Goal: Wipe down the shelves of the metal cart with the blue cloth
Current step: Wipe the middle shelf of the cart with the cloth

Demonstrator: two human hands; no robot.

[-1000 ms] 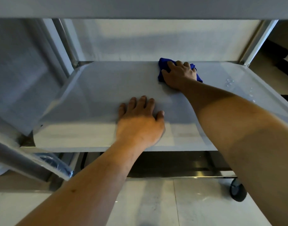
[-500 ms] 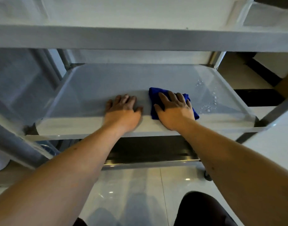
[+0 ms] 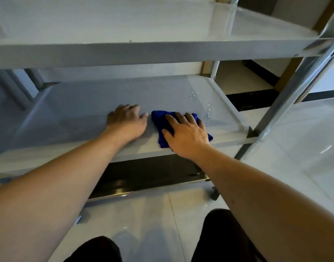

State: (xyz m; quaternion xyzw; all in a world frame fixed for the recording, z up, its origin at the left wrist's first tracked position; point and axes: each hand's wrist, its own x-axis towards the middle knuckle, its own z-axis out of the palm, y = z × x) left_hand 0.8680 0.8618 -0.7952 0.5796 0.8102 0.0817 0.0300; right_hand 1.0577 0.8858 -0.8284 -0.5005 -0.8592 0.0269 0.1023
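The metal cart's middle shelf (image 3: 77, 103) stretches across the view, with the top shelf (image 3: 105, 21) above it. A crumpled blue cloth (image 3: 160, 120) lies near the shelf's front edge, right of centre. My right hand (image 3: 187, 133) presses flat on the cloth, fingers spread over it. My left hand (image 3: 127, 121) rests palm down on the bare shelf just left of the cloth, holding nothing. Small water droplets (image 3: 208, 108) dot the shelf to the right of the cloth.
An upright steel post (image 3: 294, 82) rises at the cart's front right corner. A lower shelf (image 3: 143, 176) shows dark under the middle one, with a caster (image 3: 215, 193) at its right end. Glossy floor tiles (image 3: 143, 214) and my dark-clad knees fill the bottom.
My right hand has drawn the cloth from the shelf's back toward the front edge, then shifted slightly right. The left hand stayed flat beside it. My view has pulled back and up.
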